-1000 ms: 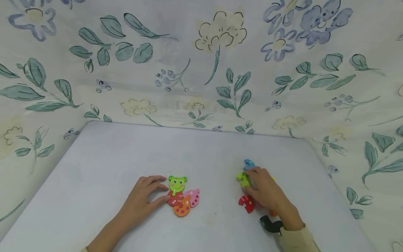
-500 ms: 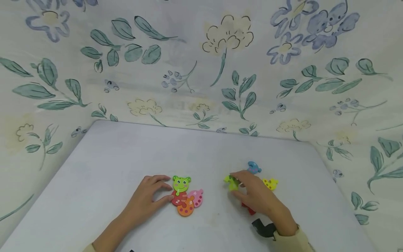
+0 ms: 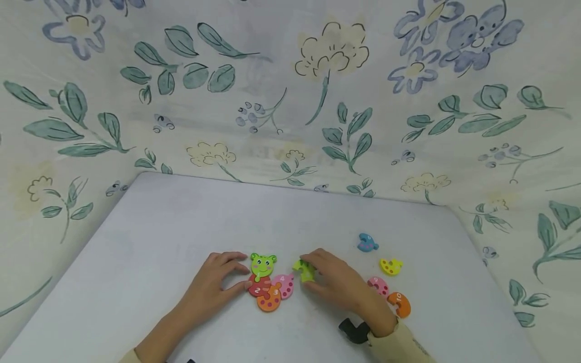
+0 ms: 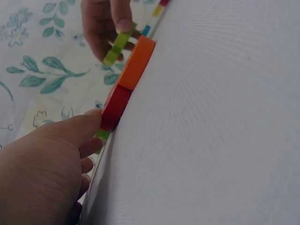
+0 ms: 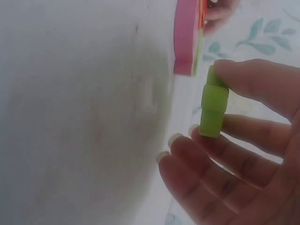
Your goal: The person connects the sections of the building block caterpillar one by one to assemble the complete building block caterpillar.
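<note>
A joined caterpillar puzzle lies on the white table (image 3: 181, 222): a green smiling head (image 3: 263, 265), a red piece (image 3: 257, 288), an orange piece (image 3: 270, 299) and a pink piece (image 3: 286, 283). My left hand (image 3: 213, 282) rests beside it, fingertips touching the head and the red piece (image 4: 115, 107). My right hand (image 3: 333, 282) pinches a lime-green piece (image 3: 304, 270) between thumb and fingers, just right of the pink piece (image 5: 186, 37). The lime-green piece (image 5: 213, 105) is held a little above the table.
Loose pieces lie at the right: a blue one (image 3: 366, 243), a yellow one (image 3: 390, 266), a pink one (image 3: 378, 285) and an orange one (image 3: 399, 304). A black wrist device (image 3: 354, 331) sits at my right cuff. Floral cloth (image 3: 290, 91) walls the back and sides.
My right hand picked the lime-green piece from the loose pile and carried it left to the joined puzzle. The left hand stayed by the head piece.
</note>
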A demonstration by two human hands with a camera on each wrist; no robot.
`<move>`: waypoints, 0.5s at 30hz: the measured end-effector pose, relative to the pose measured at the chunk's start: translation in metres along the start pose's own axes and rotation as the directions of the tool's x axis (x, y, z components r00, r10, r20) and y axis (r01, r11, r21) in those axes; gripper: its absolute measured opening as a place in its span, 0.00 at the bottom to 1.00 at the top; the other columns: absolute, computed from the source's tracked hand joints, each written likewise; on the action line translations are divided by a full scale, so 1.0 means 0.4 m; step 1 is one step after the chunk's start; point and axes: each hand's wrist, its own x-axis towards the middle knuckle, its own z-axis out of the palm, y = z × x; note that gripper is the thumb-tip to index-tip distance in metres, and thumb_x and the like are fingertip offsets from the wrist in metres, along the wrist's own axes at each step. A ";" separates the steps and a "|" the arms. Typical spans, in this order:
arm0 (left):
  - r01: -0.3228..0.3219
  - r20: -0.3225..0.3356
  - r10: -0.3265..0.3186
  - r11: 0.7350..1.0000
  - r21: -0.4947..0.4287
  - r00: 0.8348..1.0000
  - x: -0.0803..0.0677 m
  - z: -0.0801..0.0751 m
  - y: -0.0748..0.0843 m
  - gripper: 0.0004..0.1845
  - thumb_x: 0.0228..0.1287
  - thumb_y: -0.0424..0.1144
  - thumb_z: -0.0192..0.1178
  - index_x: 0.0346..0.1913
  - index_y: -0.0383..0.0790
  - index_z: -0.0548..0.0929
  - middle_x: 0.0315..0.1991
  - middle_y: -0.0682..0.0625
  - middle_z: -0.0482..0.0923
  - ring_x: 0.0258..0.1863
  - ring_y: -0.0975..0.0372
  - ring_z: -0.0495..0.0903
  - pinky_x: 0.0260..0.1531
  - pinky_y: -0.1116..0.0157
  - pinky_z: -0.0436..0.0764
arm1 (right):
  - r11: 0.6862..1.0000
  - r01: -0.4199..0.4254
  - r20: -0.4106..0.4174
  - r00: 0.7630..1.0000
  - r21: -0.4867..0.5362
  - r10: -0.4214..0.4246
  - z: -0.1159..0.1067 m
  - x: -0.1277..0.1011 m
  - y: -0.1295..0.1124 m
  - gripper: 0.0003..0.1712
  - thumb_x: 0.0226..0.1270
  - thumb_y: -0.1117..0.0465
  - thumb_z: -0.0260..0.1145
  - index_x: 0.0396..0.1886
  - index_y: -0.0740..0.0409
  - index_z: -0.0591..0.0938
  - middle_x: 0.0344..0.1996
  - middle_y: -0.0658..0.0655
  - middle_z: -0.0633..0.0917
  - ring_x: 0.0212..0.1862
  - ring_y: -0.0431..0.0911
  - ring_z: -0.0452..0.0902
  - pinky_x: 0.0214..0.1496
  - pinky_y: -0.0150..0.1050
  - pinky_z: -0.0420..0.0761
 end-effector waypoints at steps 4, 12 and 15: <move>-0.004 -0.001 0.004 1.000 -0.007 1.000 0.001 0.005 0.000 0.13 0.60 0.50 0.78 0.45 0.56 0.87 0.62 0.60 0.79 0.57 0.62 0.72 0.57 0.53 0.76 | 0.999 0.011 0.018 1.000 -0.044 -0.010 0.013 0.014 -0.006 0.32 0.70 0.51 0.75 0.70 0.53 0.78 0.59 0.50 0.82 0.60 0.44 0.78 0.64 0.46 0.79; 0.007 0.005 -0.007 1.000 -0.007 1.000 0.005 0.004 0.002 0.13 0.60 0.50 0.78 0.46 0.57 0.87 0.62 0.60 0.79 0.58 0.60 0.72 0.59 0.51 0.75 | 0.993 0.024 0.047 0.999 -0.112 -0.018 0.025 0.025 -0.018 0.32 0.70 0.48 0.75 0.70 0.48 0.80 0.60 0.50 0.81 0.61 0.45 0.76 0.63 0.44 0.80; 0.006 0.003 -0.006 1.000 -0.003 1.000 0.003 0.000 0.002 0.13 0.60 0.50 0.78 0.46 0.57 0.87 0.62 0.60 0.79 0.58 0.60 0.73 0.59 0.51 0.75 | 0.991 0.033 0.047 0.999 -0.127 -0.027 0.030 0.028 -0.020 0.31 0.70 0.47 0.75 0.70 0.48 0.80 0.59 0.49 0.81 0.59 0.44 0.75 0.61 0.42 0.81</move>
